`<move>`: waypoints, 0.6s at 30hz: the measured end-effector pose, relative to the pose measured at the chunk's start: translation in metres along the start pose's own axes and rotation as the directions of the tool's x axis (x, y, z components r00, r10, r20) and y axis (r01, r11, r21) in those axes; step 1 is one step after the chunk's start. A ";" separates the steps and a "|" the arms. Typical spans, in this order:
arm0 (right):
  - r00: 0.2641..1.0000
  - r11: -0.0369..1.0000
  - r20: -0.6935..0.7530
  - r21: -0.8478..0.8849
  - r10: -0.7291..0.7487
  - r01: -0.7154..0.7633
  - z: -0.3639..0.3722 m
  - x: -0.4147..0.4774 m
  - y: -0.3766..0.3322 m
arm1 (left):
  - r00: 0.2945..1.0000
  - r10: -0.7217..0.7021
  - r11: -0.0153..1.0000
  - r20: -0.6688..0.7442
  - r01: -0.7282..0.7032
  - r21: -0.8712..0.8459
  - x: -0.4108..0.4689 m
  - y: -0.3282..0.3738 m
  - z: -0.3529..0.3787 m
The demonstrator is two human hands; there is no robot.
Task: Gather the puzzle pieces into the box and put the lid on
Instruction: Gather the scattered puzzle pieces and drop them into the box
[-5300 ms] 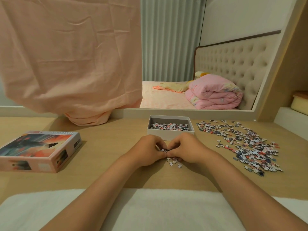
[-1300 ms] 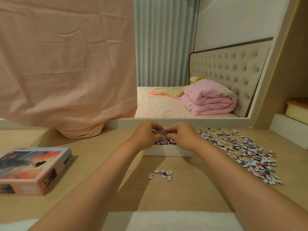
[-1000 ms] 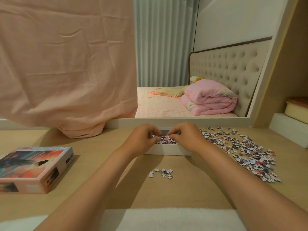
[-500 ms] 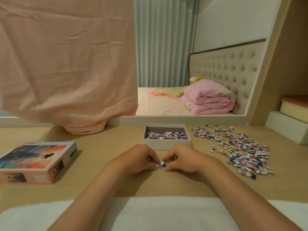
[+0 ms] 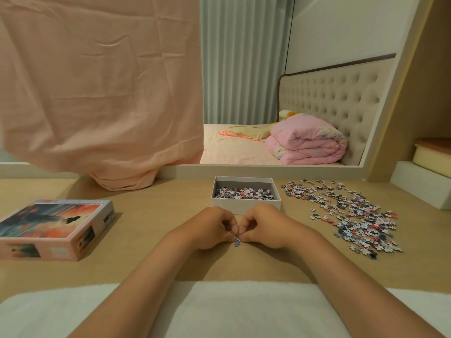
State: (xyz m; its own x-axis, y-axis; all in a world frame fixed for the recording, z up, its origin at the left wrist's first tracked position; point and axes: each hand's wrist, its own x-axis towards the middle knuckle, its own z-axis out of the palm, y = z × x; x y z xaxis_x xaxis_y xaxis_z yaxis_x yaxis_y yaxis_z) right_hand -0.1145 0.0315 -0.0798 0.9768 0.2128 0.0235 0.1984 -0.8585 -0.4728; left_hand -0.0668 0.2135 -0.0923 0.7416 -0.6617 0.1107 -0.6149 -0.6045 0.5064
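1. Head view, the hands: the left hand (image 5: 211, 227) and the right hand (image 5: 264, 226) rest side by side on the desk (image 5: 151, 215), near the middle of its near half. Their knuckles are almost touching.
2. Both hands are tightly curled, with fingers bent under and thumbs drawn in. The fingertips of the two hands meet at one spot.
3. At that spot both hands pinch a small cluster of pieces (image 5: 237, 242). Its lower edge shows just below the fingertips, against the desk top. How many pieces the fingers cover cannot be told.
4. Both forearms come in from the near edge and cross a white cloth (image 5: 244, 311) that lies along that edge.
5. The box (image 5: 246, 206), white and open, stands just beyond the hands toward the far edge, at the middle of the desk. A shallow layer of boxed pieces (image 5: 244, 193) covers its floor.
6. A loose spread of pieces (image 5: 353, 215) lies flat on the right part of the desk. It runs from beside the box toward the right edge, apart from both hands.
7. The lid (image 5: 56, 228), printed with an orange and blue picture, lies on the left part of the desk near the left edge, well apart from the box.
8. A pink sheet (image 5: 97, 81) hangs over the far left, and its bottom fold rests on the desk's far edge.
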 end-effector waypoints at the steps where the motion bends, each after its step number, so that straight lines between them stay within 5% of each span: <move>1: 1.000 1.000 0.008 0.003 0.009 -0.009 0.000 0.000 0.001 | 1.000 0.005 1.000 -0.007 -0.005 -0.004 0.000 0.000 0.000; 4: 0.998 0.996 -0.037 0.070 0.057 -0.054 -0.005 -0.001 0.001 | 0.999 0.010 0.998 -0.051 -0.013 -0.063 0.001 -0.003 -0.001; 11: 0.880 0.980 -0.449 0.184 0.157 -0.080 -0.043 0.030 0.003 | 0.980 -0.005 0.989 -0.197 -0.025 -0.147 -0.002 -0.021 -0.005; 18: 0.925 0.978 -0.326 -0.007 0.197 -0.211 -0.040 0.055 0.010 | 0.996 0.027 0.996 -0.082 -0.034 -0.087 -0.002 -0.023 -0.001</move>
State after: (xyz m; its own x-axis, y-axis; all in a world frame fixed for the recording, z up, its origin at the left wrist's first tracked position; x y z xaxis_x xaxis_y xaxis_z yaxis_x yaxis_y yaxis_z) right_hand -0.0557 0.0160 -0.0480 0.9685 -0.1244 0.2155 -0.0114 -0.8872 -0.4612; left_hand -0.0537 0.2297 -0.1033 0.7440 -0.6393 0.1943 -0.6144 -0.5403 0.5750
